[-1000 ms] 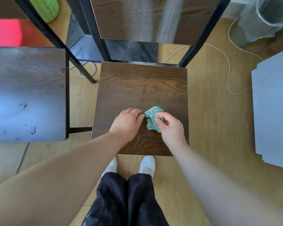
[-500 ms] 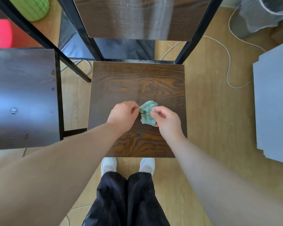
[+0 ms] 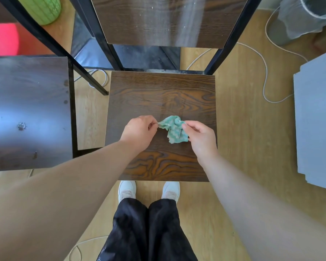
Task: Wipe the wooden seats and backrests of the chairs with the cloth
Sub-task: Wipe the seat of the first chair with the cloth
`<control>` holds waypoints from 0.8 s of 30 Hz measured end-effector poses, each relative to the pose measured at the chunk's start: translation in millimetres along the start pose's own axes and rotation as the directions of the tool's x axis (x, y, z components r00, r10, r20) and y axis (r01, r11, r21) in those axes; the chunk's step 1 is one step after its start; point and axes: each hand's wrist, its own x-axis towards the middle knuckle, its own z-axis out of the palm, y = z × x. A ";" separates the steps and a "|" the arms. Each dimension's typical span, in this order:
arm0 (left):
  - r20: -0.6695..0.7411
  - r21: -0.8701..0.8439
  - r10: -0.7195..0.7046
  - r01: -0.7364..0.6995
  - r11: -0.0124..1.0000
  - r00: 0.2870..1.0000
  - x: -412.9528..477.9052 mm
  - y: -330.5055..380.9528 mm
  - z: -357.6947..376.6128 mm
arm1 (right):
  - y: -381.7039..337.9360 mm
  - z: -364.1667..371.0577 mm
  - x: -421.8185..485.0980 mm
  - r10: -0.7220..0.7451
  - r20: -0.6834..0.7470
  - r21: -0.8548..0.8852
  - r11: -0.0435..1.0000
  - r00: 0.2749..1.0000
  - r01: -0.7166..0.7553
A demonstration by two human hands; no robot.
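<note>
Bottom centre: black trousers (image 3: 149, 232) and white shoes (image 3: 127, 191) on the wood floor (image 3: 243, 147), toes just beside the seat's near edge. Both forearms run up from the lower corners to frame centre.

Centre: cloth (image 3: 174, 129), small, teal-green w/ pale wavy pattern, crumpled, not spread flat. Left hand (image 3: 139, 129) pinches its left tip btwn thumb and fingers. Right hand (image 3: 199, 136) pinches the right side, fingers curled. Cloth hangs btwn the two hands over the middle of the seat (image 3: 162, 91); contact w/ the wood cannot be told.

Seat: dark brown, bold grain, square. Near and right edges border bare floor. Left edge: narrow floor strip, then a second chair's seat (image 3: 26, 110), dark, w/ glare and specks. Far edge meets black frame posts.

Top centre: backrest (image 3: 158, 19), same wood, pale specks, one glare streak.

Right edge of frame: grey panel (image 3: 318, 119), apart from the seat, floor btwn. White cable (image 3: 264, 72) loops on the floor upper right, near a bin (image 3: 299, 17) w/ clear liner. Upper left: green object (image 3: 43, 8), pink object (image 3: 2, 38).
</note>
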 end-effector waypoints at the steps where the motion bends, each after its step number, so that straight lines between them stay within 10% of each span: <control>1: -0.001 -0.002 -0.004 0.004 1.000 1.000 0.2 -1.2 -1.2 | -0.2 -1.3 0.7 0.008 -0.014 0.025 1.000 1.000 -0.008; 24: -0.071 0.058 0.040 -0.036 0.998 0.997 7.5 -16.2 -30.1 | -27.5 -40.2 30.4 0.009 -0.093 -0.039 0.999 0.996 -0.012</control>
